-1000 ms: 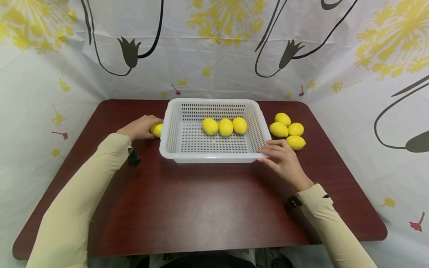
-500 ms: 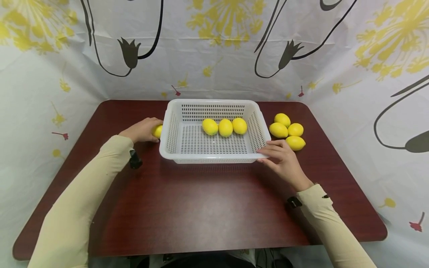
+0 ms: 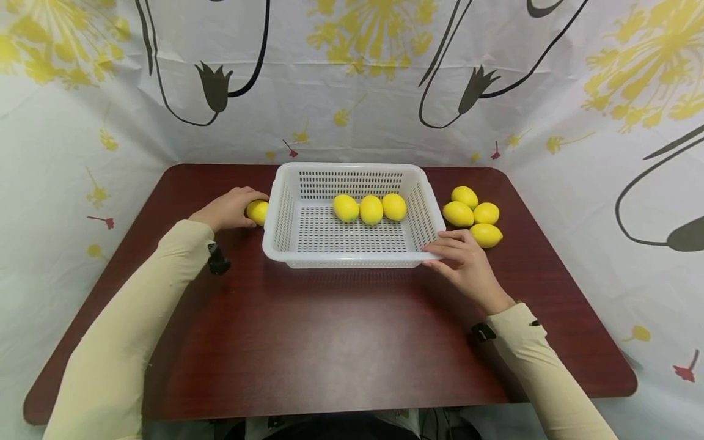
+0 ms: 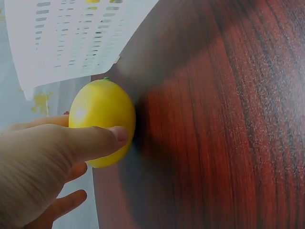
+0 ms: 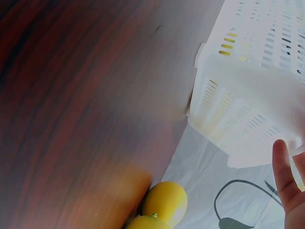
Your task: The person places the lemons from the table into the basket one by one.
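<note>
On the left side of the table, my left hand grips a yellow lemon just outside the basket's left wall. The left wrist view shows the thumb across this lemon, with fingers on its far side. A white slotted plastic basket stands at the back middle, three lemons in a row inside it. At its near right corner, my right hand holds the rim, fingers over the top and thumb lower at the front. Part of the right hand is cut off in the right wrist view.
Several lemons lie clustered on the table right of the basket, close to my right hand. The dark red wooden table has a patterned white cloth behind it and at both sides.
My left hand and its lemon shift slightly toward the basket, then back left. The right hand, the basket and the other lemons stay in place.
</note>
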Motion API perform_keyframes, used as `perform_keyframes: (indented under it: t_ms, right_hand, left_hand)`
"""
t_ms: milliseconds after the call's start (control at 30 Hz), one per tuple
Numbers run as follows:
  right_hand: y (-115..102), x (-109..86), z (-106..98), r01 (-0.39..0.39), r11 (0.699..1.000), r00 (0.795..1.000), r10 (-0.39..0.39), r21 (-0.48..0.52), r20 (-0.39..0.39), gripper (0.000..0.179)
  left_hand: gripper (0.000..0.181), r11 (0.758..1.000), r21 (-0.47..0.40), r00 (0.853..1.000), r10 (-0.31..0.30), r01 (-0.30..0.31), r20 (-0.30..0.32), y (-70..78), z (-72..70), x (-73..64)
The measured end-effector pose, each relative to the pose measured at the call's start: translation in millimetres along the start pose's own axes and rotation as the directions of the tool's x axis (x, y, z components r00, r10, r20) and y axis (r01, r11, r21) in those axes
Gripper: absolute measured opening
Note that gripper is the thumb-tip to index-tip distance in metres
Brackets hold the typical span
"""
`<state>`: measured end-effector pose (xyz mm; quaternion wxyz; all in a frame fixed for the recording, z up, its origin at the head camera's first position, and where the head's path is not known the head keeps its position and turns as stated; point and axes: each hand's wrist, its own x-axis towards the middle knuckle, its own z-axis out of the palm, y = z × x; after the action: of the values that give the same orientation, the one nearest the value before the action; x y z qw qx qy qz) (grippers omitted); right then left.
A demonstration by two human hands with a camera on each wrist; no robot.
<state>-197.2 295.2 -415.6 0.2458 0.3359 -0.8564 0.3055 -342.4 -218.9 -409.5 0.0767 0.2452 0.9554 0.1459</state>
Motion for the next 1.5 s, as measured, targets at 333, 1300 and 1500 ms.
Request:
perform_keyframes:
  t_ms: [333, 1300, 1500]
  right_hand:
    - [1.5, -0.7, -0.4, -0.009, 1.0, 1.0, 0.009, -0.003, 0.001, 0.038]
    - [2.2, -1.1, 1.4, -0.011, 1.0, 1.0, 0.011, -0.004, 0.002, 0.037]
    - [1.9, -0.7, 0.9, -0.011, 1.0, 1.0, 0.011, -0.003, 0.004, 0.039]
  left_hand:
    - [0.064, 1.0, 0.02, 1.0, 0.01, -0.01, -0.021, 6.2, 1.4, 2.3]
    - [0.061, 0.996, 0.059, 0.997, 0.062, -0.06, -0.034, 9.9, 16.2, 3.8]
    - [0.064, 0.997, 0.04, 0.997, 0.074, -0.073, -0.03, 1.5, 15.4, 0.9]
